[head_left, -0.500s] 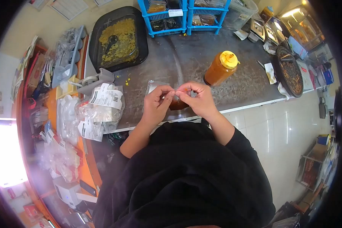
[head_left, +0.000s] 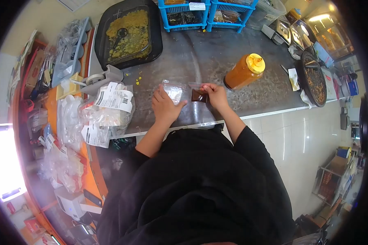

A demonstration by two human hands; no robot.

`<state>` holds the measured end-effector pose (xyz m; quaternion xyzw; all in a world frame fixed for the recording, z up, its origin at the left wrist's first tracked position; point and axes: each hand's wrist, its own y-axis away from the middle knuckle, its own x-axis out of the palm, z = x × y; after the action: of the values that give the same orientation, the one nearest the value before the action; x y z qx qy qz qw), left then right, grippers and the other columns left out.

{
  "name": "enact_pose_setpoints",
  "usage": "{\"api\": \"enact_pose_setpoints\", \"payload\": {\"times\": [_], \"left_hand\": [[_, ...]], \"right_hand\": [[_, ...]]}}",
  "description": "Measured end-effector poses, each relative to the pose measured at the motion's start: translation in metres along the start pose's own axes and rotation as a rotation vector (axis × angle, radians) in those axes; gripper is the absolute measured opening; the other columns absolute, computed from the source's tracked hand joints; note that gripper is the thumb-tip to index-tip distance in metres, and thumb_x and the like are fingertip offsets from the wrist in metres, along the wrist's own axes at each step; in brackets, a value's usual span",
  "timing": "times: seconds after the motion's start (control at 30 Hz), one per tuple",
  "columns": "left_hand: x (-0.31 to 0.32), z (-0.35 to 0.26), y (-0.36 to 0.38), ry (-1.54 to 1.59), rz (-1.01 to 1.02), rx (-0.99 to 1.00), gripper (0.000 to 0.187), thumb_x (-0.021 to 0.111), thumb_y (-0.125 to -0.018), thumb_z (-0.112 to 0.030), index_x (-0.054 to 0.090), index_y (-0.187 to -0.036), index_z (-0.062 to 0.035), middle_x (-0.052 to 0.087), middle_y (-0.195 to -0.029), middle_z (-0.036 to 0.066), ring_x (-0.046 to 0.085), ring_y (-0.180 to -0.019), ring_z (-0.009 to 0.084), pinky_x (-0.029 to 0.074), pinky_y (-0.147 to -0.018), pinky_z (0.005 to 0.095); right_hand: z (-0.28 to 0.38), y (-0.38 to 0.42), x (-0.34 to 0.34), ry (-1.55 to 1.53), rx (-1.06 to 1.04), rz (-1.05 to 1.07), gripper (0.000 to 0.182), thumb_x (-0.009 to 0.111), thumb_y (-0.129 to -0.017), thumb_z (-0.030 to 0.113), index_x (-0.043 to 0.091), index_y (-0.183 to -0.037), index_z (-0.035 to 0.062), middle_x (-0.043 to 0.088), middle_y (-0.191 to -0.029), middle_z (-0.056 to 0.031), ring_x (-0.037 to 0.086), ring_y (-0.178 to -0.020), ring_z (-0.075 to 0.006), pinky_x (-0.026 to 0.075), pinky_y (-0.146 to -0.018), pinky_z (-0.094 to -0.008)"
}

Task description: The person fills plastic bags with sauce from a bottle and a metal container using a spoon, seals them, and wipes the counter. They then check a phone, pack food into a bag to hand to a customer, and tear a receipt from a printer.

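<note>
By the front edge of the counter point(head_left: 143, 116), the left hand point(head_left: 167, 107) has parted from the right hand point(head_left: 217, 97). Left's fingers spread over clear plastic point(head_left: 174, 91); right's alone pinch the sachet point(head_left: 198, 96), so attention appears divided.

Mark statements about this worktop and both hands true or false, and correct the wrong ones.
1. The right hand grips a small clear plastic packet of dark brown contents. True.
2. The tall yellow-capped bottle of orange-brown sauce is in the left hand. False: it stands on the worktop, to the right of both hands.
3. The left hand is at some shiny clear plastic bags. True.
4. The black rectangular tray of crumbly yellowish food has no utensil in it. False: a dark spoon-like utensil lies there.
</note>
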<state>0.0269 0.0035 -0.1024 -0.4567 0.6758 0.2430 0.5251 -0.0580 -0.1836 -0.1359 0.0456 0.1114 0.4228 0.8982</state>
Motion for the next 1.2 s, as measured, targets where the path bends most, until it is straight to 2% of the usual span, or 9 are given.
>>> {"api": "enact_pose_setpoints", "payload": {"times": [0.03,0.13,0.27,0.37,0.47,0.67,0.87,0.97,1.2], "left_hand": [[0.000,-0.003,0.002,-0.019,0.083,-0.049,0.089,0.077,-0.069,-0.037,0.031,-0.134,0.0028,0.045,-0.124,0.023,0.043,-0.117,0.0371,0.034,-0.098,0.0442],[0.005,0.001,-0.003,0.036,0.147,-0.078,0.095,0.079,-0.064,-0.033,0.028,-0.137,0.0018,0.043,-0.126,0.023,0.041,-0.117,0.0391,0.032,-0.100,0.0477],[0.017,0.016,0.003,0.189,0.049,0.116,0.092,0.078,-0.061,-0.024,0.031,-0.137,-0.0008,0.044,-0.123,0.021,0.042,-0.114,0.0388,0.034,-0.097,0.0480],[0.017,0.023,0.010,0.273,-0.019,0.286,0.091,0.077,-0.060,-0.019,0.032,-0.137,-0.0025,0.045,-0.121,0.019,0.043,-0.111,0.0383,0.035,-0.095,0.0480],[0.020,0.031,0.015,0.304,-0.104,0.351,0.089,0.077,-0.060,-0.017,0.034,-0.137,-0.0024,0.045,-0.120,0.019,0.044,-0.107,0.0379,0.036,-0.094,0.0476],[0.023,0.036,0.021,0.338,-0.120,0.386,0.090,0.078,-0.059,-0.017,0.034,-0.137,-0.0022,0.046,-0.120,0.018,0.045,-0.106,0.0378,0.038,-0.090,0.0476],[0.019,0.035,0.023,0.349,-0.123,0.322,0.092,0.081,-0.058,-0.020,0.034,-0.135,0.0003,0.047,-0.120,0.021,0.045,-0.109,0.0386,0.035,-0.096,0.0482],[0.022,0.037,0.023,0.334,-0.108,0.280,0.092,0.080,-0.060,-0.022,0.033,-0.135,0.0002,0.046,-0.122,0.021,0.044,-0.110,0.0385,0.034,-0.096,0.0482],[0.025,0.040,0.025,0.340,-0.115,0.328,0.088,0.078,-0.061,-0.023,0.035,-0.134,-0.0011,0.046,-0.122,0.020,0.044,-0.110,0.0387,0.036,-0.094,0.0488]], "right_hand": [[0.005,0.004,-0.003,0.396,-0.121,-0.103,0.018,0.058,-0.089,0.015,0.069,-0.098,0.0033,0.070,-0.086,-0.0115,0.067,-0.080,-0.0267,0.050,-0.072,-0.0349],[0.041,0.016,0.007,0.739,-0.594,-0.520,0.020,0.058,-0.088,0.018,0.069,-0.101,0.0073,0.068,-0.090,-0.0138,0.065,-0.085,-0.0324,0.050,-0.074,-0.0396],[0.057,0.012,0.016,0.592,-0.500,-0.005,0.018,0.060,-0.085,0.011,0.068,-0.100,0.0063,0.065,-0.095,-0.0142,0.061,-0.090,-0.0331,0.048,-0.078,-0.0386],[0.046,0.004,0.034,0.633,-0.372,0.201,0.016,0.058,-0.087,0.019,0.072,-0.095,0.0160,0.068,-0.090,-0.0111,0.064,-0.086,-0.0314,0.050,-0.076,-0.0415],[0.041,-0.002,0.041,0.587,-0.202,0.305,0.016,0.061,-0.085,0.021,0.072,-0.094,0.0161,0.068,-0.090,-0.0107,0.065,-0.086,-0.0300,0.050,-0.075,-0.0408],[0.058,0.002,0.051,0.730,-0.187,0.290,0.023,0.074,-0.074,0.026,0.069,-0.088,0.0083,0.068,-0.081,-0.0104,0.066,-0.077,-0.0277,0.050,-0.069,-0.0386],[0.046,0.002,0.060,0.821,-0.231,0.400,0.024,0.072,-0.076,0.028,0.068,-0.087,0.0070,0.068,-0.078,-0.0094,0.066,-0.074,-0.0269,0.050,-0.068,-0.0382],[0.019,-0.014,0.062,0.370,-0.050,0.430,0.024,0.068,-0.080,0.029,0.069,-0.089,0.0074,0.068,-0.078,-0.0108,0.066,-0.072,-0.0285,0.051,-0.068,-0.0381],[0.031,0.001,0.063,0.889,-0.351,0.351,0.021,0.060,-0.083,0.025,0.071,-0.082,0.0073,0.067,-0.079,-0.0160,0.066,-0.074,-0.0315,0.051,-0.069,-0.0396]]}}
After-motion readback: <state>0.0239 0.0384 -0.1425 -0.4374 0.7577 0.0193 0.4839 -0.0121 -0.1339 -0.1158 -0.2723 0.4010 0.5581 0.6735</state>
